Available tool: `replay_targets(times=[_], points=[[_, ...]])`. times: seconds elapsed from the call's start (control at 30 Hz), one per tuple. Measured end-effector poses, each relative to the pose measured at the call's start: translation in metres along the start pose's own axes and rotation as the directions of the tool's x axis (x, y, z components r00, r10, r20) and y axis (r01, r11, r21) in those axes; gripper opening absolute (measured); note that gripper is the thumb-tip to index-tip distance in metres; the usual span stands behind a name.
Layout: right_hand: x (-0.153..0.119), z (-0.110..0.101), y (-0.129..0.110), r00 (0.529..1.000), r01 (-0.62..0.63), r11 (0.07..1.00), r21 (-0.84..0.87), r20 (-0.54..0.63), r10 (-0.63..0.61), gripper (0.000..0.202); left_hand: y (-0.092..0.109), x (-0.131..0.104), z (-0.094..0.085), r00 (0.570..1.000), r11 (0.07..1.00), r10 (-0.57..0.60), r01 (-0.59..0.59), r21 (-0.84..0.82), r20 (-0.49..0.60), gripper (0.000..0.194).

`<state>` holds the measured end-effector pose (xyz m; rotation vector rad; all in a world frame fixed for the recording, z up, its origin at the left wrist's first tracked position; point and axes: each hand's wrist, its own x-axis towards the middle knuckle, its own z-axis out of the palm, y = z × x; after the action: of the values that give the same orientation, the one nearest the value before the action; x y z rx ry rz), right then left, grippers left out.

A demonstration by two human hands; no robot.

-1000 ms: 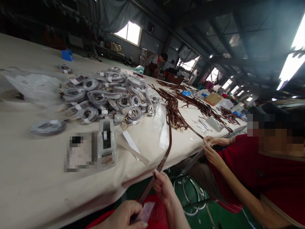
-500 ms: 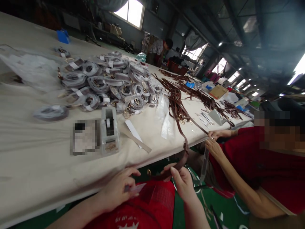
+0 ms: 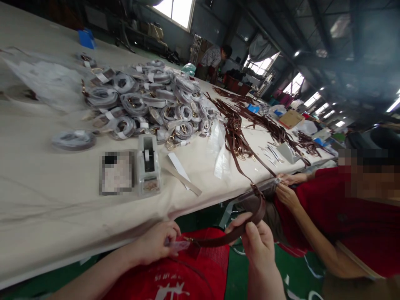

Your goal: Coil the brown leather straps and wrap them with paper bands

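Observation:
In my right hand (image 3: 258, 239) is a brown leather strap (image 3: 218, 241), gripped between thumb and fingers. A small gold clasp (image 3: 188, 239) on its end points toward my left hand (image 3: 159, 243), whose fingers are closed on a clear plastic sleeve (image 3: 179, 246). The clasp lies right at the sleeve's tip; whether it is inside, I cannot tell. Beyond my right hand the strap curves up past a buckle (image 3: 256, 189) to a heap of brown straps (image 3: 234, 131) on the table.
Coiled, plastic-wrapped straps (image 3: 150, 100) are piled on the cloth-covered table (image 3: 40, 200). Nearer stand a tape dispenser (image 3: 149, 166) and paper strips (image 3: 183, 173). Clear plastic sleeves (image 3: 220, 154) lie beside the heap. At right, a co-worker in a red shirt (image 3: 328, 216) handles another strap and sleeve.
My right hand has moved right and raised the strap into a wider curve. The left fingers have closed in on the sleeve, and the clasp is now at its tip.

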<state>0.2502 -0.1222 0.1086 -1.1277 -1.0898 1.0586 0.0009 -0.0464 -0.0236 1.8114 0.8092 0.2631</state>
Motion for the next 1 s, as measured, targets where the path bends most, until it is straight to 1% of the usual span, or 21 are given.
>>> replay_targets(times=[0.1,0.17,0.3,0.47,0.53,0.6,0.67,0.73,0.77,0.87,0.93,1.0], points=[[0.000,0.000,0.002,1.000,0.019,1.000,0.013,0.024,-0.019,0.029,-0.003,0.001,0.000,1.000,1.000,-0.001,0.001,0.005,-0.004,0.030],[0.001,-0.003,0.004,0.998,0.035,0.999,0.014,0.058,-0.036,0.028,-0.001,0.000,-0.001,1.000,1.000,0.005,-0.004,0.008,-0.007,0.028],[0.001,-0.007,0.009,0.989,0.027,0.999,-0.020,0.145,-0.024,0.028,0.012,-0.004,-0.006,0.998,0.998,0.059,-0.059,0.017,0.001,0.024],[0.001,-0.009,0.009,0.982,-0.012,0.999,-0.032,0.187,0.018,0.027,0.027,-0.008,-0.009,0.990,0.991,0.128,-0.130,0.025,0.065,0.013],[0.002,-0.009,0.010,0.979,-0.023,0.998,-0.059,0.199,0.034,0.028,0.031,-0.007,-0.010,0.990,0.995,0.104,-0.103,-0.021,0.092,0.012],[0.004,-0.009,0.011,0.982,-0.021,0.995,-0.099,0.185,0.039,0.029,0.035,-0.007,-0.011,0.988,0.991,0.047,-0.029,-0.128,0.146,0.012],[0.006,-0.010,0.012,0.986,-0.007,0.990,-0.141,0.166,0.030,0.029,0.038,-0.007,-0.013,0.976,0.966,0.019,0.038,-0.256,0.218,0.014],[0.009,-0.013,0.011,0.986,0.020,0.981,-0.194,0.164,0.012,0.028,0.041,-0.008,-0.015,0.964,0.943,0.051,0.040,-0.330,0.263,0.019],[0.011,-0.014,0.011,0.986,0.037,0.974,-0.226,0.168,0.001,0.027,0.043,-0.009,-0.015,0.961,0.941,0.068,0.028,-0.339,0.267,0.026],[0.016,-0.014,0.013,0.979,0.090,0.936,-0.340,0.204,-0.021,0.029,0.049,-0.009,-0.013,0.971,0.939,0.078,0.004,-0.343,0.224,0.052],[0.018,-0.007,0.022,0.972,0.107,0.908,-0.405,0.233,-0.010,0.029,0.054,-0.007,-0.009,0.987,0.933,0.052,0.007,-0.360,0.154,0.059],[0.021,0.005,0.034,0.963,0.096,0.889,-0.447,0.267,0.030,0.028,0.058,-0.004,-0.003,0.998,0.923,0.009,0.013,-0.384,0.056,0.061]])
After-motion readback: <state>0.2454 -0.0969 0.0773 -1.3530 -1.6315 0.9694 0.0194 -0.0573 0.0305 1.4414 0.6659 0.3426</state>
